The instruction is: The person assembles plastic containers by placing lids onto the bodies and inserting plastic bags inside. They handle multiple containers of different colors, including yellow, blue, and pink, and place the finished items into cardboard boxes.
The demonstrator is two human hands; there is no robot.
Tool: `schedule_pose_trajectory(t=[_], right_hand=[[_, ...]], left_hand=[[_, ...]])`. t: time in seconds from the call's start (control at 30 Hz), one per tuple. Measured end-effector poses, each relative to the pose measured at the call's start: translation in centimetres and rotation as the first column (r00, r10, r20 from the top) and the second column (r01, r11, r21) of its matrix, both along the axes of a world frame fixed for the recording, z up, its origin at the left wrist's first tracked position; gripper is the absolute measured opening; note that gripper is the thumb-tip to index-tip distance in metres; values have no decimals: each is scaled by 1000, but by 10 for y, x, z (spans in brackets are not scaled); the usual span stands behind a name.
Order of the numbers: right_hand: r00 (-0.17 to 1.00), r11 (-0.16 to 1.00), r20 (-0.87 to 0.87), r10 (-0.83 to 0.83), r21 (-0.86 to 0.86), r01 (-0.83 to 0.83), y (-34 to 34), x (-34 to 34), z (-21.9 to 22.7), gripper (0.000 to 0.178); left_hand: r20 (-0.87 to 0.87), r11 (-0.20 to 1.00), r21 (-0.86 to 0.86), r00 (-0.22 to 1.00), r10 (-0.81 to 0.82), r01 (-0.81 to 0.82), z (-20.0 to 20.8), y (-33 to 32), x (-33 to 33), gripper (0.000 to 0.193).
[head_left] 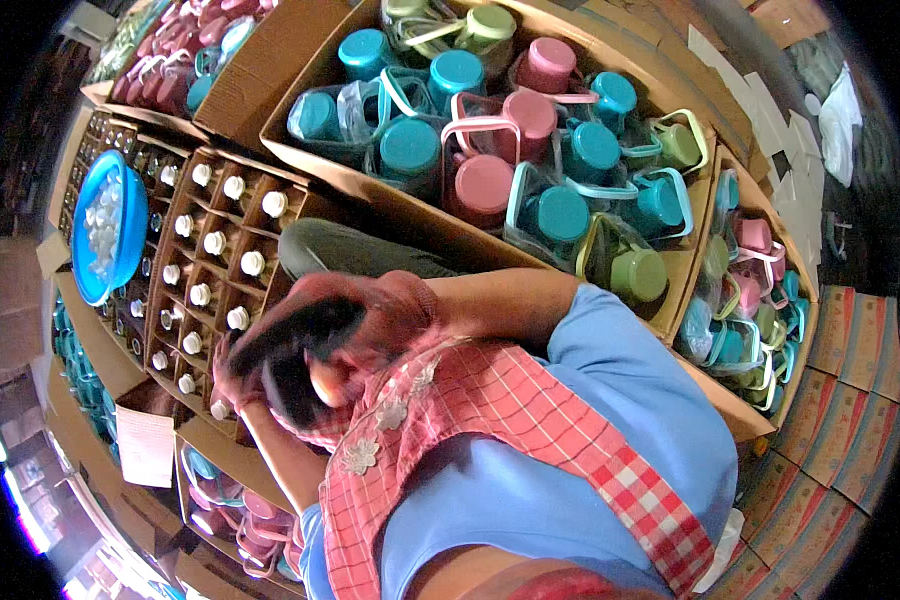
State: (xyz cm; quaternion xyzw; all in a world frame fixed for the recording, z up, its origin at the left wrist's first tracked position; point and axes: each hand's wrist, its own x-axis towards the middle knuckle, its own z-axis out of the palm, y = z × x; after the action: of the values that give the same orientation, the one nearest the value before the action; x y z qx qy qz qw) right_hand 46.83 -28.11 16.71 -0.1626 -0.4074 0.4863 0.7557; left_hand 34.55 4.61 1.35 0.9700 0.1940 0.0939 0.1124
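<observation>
Close in front of my apron, both hands are around a dark, glossy, rounded thing; motion blurs it and its kind is unclear. My right hand, in a reddish glove, closes on its upper right side. On its left side, beside the divided carton, my left hand grips it with the fingers partly hidden. Just beyond my hands, the divided carton holds several upright items with white caps, one per cell.
A large carton holds several teal, pink and green lidded jugs in clear bags. A smaller carton of jugs adjoins it at right. A blue basin with small white pieces rests on the cells. Printed cartons are stacked at far right.
</observation>
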Motion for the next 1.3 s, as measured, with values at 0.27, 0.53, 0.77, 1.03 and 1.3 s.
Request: schedule_pose_trajectory(t=[0.27,0.53,0.77,1.03,1.3], right_hand=[[955,843,281,100,486,-231,1,-37,79,64],[933,801,314,175,506,-320,22,-44,81,60],[782,682,380,494,388,-620,67,-75,75,55],[543,527,404,736,162,-834,147,-142,33,51],[449,490,416,790,11,-872,178,-165,12,46]], left_hand=[[-60,998,-68,998,2,-6,-11,21,0,44],[-13,995,-38,996,87,-87,-23,27,-10,44],[97,979,-43,974,203,-200,21,-27,-16,36],[-20,979,-12,979,205,-205,16,-16,-16,31],[156,953,-96,941,301,-289,25,-16,-57,30]])
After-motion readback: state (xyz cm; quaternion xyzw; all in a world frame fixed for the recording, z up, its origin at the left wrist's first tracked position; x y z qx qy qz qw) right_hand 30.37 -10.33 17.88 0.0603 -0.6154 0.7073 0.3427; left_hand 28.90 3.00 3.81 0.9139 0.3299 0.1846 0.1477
